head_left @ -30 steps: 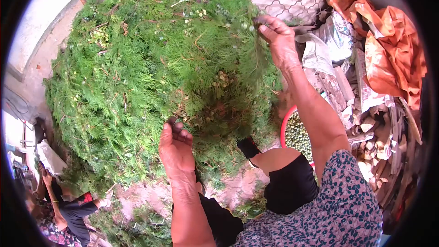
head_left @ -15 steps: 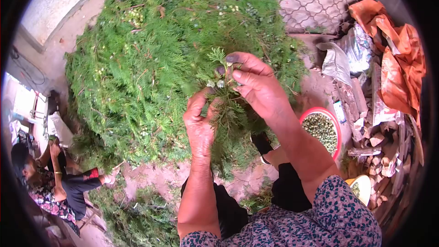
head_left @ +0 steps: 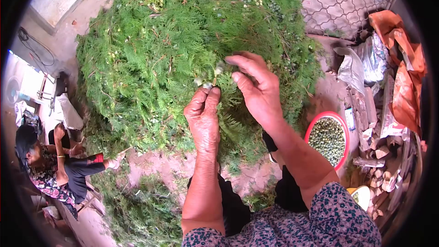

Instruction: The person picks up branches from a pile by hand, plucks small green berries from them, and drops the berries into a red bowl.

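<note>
My left hand (head_left: 202,118) pinches a green conifer sprig (head_left: 218,69) between thumb and fingers. Small pale green cones show just above the fingertips, and leafy fronds hang below the hand. Just to the right is my right hand (head_left: 260,89), its thumb and fingers apart with nothing visible between them. Its fingertips are close to the sprig's top. Beneath both hands lies a large heap of cut conifer branches (head_left: 151,73), dotted with pale cones.
A red-rimmed basin (head_left: 347,142) of small green cones stands at right, near stacked firewood (head_left: 379,174) and an orange sheet (head_left: 404,100). Another person (head_left: 68,169) sits at far left. More cut branches (head_left: 141,210) lie at lower left; wire mesh (head_left: 338,4) is behind.
My right hand has come away from the sprig, its fingers parting. My left hand keeps its pinch on the sprig. The view has shifted slightly.
</note>
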`<state>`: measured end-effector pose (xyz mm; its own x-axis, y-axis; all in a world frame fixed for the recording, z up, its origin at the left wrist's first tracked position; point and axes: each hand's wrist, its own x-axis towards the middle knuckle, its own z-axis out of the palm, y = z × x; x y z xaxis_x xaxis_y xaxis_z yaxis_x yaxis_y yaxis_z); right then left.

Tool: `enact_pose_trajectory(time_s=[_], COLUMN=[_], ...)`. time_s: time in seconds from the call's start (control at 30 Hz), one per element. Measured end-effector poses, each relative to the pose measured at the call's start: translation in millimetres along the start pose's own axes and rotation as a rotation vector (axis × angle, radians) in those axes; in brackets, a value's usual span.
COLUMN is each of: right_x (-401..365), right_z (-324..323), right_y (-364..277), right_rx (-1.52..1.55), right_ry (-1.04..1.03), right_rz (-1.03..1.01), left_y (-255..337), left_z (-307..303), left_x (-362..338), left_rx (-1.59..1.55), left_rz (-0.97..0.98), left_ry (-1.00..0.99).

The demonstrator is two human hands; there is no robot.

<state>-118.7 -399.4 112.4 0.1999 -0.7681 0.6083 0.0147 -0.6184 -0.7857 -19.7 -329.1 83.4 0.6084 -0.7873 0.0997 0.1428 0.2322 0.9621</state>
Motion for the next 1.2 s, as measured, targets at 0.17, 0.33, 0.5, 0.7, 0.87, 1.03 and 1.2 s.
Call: enact_pose_trajectory(time_s=[0.17, 0.33, 0.5, 0.7, 0.87, 1.03, 1.2], right_x=[0.0, -5.1, -7.0, -3.9, -1.5, -0.6, -1.4], right_z=[5.5, 7.2, 8.4, 5.1, -1.3, -6.2, -7.9], right_y=[-20.3, -3.7, -3.7, 2.3, -0.4, 2.0, 10.1], right_rx=[0.073, -0.049, 0.059, 0.118, 0.152, 0.132, 0.366], right_ry=[-0.103, -0.151, -0.160, -0.158, -0.189, -0.254, -0.268], right_rz=[-0.096, -0.006, 0.153, 0.223, 0.345, 0.333, 0.438], left_y=[5.9, -0.1, -4.1, -1.2, -0.8, 5.7, -5.1], left_z=[10.5, 8.2, 7.6, 12.9, 12.4, 13.6, 5.6], left_x=[-5.0, -7.8, -7.7, -8.8, -9.2, -10.1, -4.1], left_rx=[0.096, 0.084, 0.073, 0.156, 0.316, 0.123, 0.027], left_rz=[0.112, 0.142, 0.172, 0.198, 0.205, 0.093, 0.084], left_ry=[0.084, 0.090, 0.044, 0.067, 0.049, 0.068, 0.063])
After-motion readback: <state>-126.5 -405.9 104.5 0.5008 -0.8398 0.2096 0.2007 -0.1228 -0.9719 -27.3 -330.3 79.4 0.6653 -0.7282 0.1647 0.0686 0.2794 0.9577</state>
